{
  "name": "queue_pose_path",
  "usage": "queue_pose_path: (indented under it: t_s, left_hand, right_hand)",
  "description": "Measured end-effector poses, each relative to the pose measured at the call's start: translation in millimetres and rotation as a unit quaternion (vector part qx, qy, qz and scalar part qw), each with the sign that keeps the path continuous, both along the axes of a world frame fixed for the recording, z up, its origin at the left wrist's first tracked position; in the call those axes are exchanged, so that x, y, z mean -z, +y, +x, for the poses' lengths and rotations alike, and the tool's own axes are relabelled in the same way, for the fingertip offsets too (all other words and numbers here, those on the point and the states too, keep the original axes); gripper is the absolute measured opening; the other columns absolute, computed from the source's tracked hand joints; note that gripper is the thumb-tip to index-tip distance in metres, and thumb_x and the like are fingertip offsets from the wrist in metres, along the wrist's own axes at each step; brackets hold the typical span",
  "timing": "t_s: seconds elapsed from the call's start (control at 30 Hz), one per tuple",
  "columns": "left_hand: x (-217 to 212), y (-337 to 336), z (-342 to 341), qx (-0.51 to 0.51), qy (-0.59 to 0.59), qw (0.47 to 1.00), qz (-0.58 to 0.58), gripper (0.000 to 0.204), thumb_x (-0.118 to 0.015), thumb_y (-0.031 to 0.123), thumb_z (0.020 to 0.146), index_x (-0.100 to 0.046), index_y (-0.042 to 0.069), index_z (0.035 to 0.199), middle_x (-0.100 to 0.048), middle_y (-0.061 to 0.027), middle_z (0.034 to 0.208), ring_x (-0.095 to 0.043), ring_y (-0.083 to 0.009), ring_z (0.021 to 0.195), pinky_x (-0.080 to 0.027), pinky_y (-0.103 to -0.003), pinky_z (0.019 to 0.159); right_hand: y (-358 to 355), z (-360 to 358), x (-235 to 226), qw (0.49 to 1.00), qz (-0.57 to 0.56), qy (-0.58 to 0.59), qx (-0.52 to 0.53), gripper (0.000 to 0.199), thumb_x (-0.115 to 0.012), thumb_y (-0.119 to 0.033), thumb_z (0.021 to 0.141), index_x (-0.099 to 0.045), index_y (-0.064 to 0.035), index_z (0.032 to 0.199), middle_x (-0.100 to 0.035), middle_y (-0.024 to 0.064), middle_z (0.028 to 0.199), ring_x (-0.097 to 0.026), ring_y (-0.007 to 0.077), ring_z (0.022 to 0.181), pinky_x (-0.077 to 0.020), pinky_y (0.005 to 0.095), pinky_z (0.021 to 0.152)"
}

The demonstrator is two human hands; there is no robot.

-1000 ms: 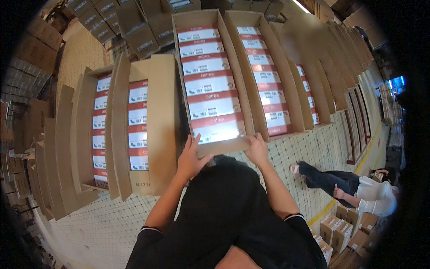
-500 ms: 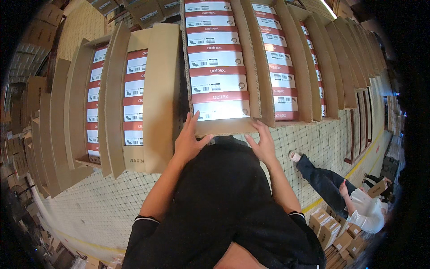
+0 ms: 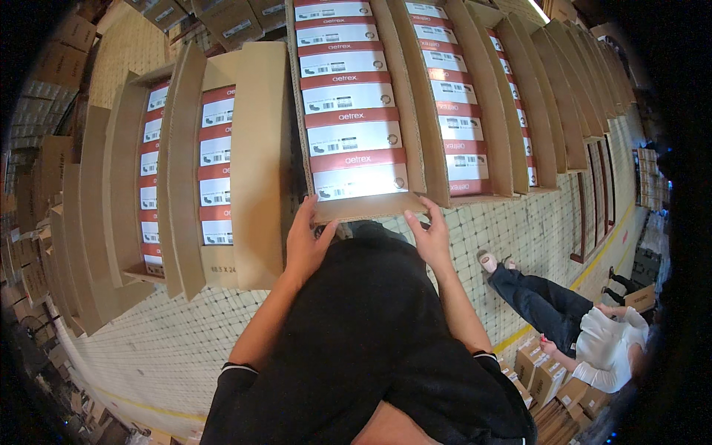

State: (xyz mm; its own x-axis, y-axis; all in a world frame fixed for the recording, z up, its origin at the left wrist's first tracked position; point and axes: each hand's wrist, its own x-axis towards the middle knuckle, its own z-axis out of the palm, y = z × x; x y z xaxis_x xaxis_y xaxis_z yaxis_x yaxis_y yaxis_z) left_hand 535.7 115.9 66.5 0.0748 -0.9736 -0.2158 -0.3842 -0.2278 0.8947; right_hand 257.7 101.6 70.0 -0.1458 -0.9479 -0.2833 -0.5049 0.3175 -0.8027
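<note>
Directly before me is a long open cardboard carton (image 3: 368,210) holding a row of red and white shoe boxes (image 3: 356,182) with labelled ends up. My left hand (image 3: 305,241) grips its near left corner, fingers along the side and thumb at the front wall. At the near right corner my right hand (image 3: 431,236) holds the same carton, thumb and fingers around the edge. The carton's underside is hidden.
Similar open cartons stand in a row on the left (image 3: 261,159) and right (image 3: 502,148), flaps raised. A person (image 3: 604,345) in a white top is at the lower right beside stacked brown boxes (image 3: 530,360). A dark red metal frame (image 3: 581,215) stands on the right.
The carton and my hands have shifted slightly left in view. My right fingers have closed more around its corner. The person at right has moved, turning the upper body.
</note>
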Motion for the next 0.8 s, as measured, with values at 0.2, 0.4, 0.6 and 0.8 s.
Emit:
queue_pose_path:
  t_s: [0.2, 0.4, 0.6, 0.8]
  left_hand:
    - [14.6, 11.0, 0.7, -0.13, 0.135, 0.982, 0.012, 0.056, -0.075, 0.015, 0.089, -0.046, -0.001, 0.134, -0.062, -0.0206, 0.125, -0.063, -0.0233, 0.111, -0.052, -0.035, 0.091]
    - [12.8, 6.7, 6.3, -0.145, 0.173, 0.967, 0.12, 0.043, -0.077, 0.018, 0.088, -0.059, -0.007, 0.118, -0.07, -0.0122, 0.102, -0.065, -0.0141, 0.094, -0.051, -0.028, 0.083]
    - [-1.2, -0.6, 7.8, -0.141, 0.127, 0.974, 0.122, 0.042, -0.079, 0.022, 0.087, -0.065, -0.009, 0.111, -0.071, -0.0098, 0.094, -0.065, -0.0113, 0.084, -0.052, -0.026, 0.077]
    - [-4.2, -2.0, 13.0, -0.121, 0.118, 0.974, 0.153, 0.044, -0.08, 0.025, 0.085, -0.067, -0.009, 0.11, -0.072, -0.0086, 0.09, -0.065, -0.0104, 0.08, -0.052, -0.026, 0.074]
  right_hand:
    - [3.1, 1.4, 5.5, 0.995, -0.006, -0.063, 0.073, 0.065, -0.072, -0.036, 0.09, -0.05, 0.0013, 0.139, -0.061, 0.0203, 0.128, -0.059, 0.0294, 0.116, -0.0502, 0.0371, 0.092]
    - [-1.6, 1.8, 13.6, 0.995, 0.009, -0.063, 0.076, 0.065, -0.072, -0.035, 0.091, -0.052, 0.0032, 0.138, -0.063, 0.0224, 0.125, -0.061, 0.0293, 0.115, -0.0498, 0.0362, 0.095]
    - [-5.1, -7.5, 5.8, 0.991, 0.073, -0.079, 0.075, 0.057, -0.075, -0.032, 0.089, -0.06, 0.0026, 0.131, -0.071, 0.0143, 0.108, -0.067, 0.0188, 0.1, -0.051, 0.0316, 0.089]
    - [-7.4, -12.2, 5.0, 0.983, 0.061, -0.154, 0.077, 0.05, -0.075, -0.027, 0.09, -0.062, 0.0015, 0.129, -0.072, 0.0064, 0.099, -0.063, 0.0107, 0.088, -0.0503, 0.0264, 0.082]
